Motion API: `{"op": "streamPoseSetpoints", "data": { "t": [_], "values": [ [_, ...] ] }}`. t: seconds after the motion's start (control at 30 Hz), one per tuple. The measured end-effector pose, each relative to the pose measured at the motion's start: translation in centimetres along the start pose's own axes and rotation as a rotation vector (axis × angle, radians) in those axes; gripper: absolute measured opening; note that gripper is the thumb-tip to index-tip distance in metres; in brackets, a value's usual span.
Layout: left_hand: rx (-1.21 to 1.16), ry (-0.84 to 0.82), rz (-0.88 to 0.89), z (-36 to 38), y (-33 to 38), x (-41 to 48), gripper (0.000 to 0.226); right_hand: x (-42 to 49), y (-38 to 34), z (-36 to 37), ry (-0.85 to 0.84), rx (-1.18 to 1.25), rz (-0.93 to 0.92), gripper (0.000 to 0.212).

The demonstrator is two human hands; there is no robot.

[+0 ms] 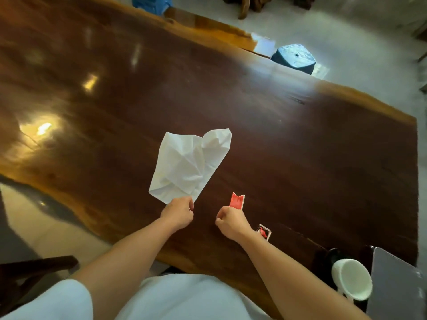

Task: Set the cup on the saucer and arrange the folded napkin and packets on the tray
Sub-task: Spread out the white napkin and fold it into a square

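My left hand (pixel 179 212) pinches the near corner of a white napkin (pixel 188 165), which hangs open and crumpled above the dark wooden table (pixel 323 158). My right hand (pixel 228 221) is closed on a red packet (pixel 236 200) that sticks up past the fingers. A second packet (pixel 264 231), red and white, lies on the table just right of my right wrist. The white cup (pixel 352 281) stands at the near right, next to a grey tray (pixel 397 287). A dark patch shows under the cup; I cannot tell whether it is the saucer.
The table's far edge runs diagonally at the top right, with a dark blue stool (pixel 294 57) beyond it on the pale floor. A dark wooden chair (pixel 37 271) stands at the near left. Lamp reflections glare on the left half of the tabletop.
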State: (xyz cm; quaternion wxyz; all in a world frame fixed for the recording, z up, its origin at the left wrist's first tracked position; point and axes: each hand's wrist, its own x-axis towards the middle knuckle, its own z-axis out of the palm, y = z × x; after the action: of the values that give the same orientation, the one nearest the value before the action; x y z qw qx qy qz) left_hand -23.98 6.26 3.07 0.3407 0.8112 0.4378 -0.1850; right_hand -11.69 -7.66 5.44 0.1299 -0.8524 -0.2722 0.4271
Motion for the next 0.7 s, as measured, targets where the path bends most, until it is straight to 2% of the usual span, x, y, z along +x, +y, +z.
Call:
{"op": "streamPoseSetpoints", "data": {
  "t": [0.13, 0.3, 0.5, 0.57, 0.7],
  "values": [
    [-0.002, -0.005, -0.040, -0.3, -3.3, 0.4, 0.019, 1.2, -2.2, 2.1, -0.048, -0.027, -0.021, 0.019],
    [-0.019, 0.039, -0.064, 0.6, -6.0, 0.8, 0.023, 2.9, -3.7, 4.9, -0.108, -0.025, -0.022, 0.035],
    [-0.037, 0.146, -0.046, 1.3, -8.0, 3.1, 0.041, 5.5, -5.9, 8.3, -0.043, -0.029, -0.072, 0.052],
    [-0.081, 0.132, -0.084, 1.5, -8.9, 3.9, 0.047, 6.3, -6.5, 9.7, 0.005, -0.060, -0.066, 0.049],
    [-0.112, 0.150, -0.084, 2.1, -10.2, 4.3, 0.051, 6.9, -7.2, 11.6, 0.111, -0.267, -0.134, 0.025]
  ]
}}
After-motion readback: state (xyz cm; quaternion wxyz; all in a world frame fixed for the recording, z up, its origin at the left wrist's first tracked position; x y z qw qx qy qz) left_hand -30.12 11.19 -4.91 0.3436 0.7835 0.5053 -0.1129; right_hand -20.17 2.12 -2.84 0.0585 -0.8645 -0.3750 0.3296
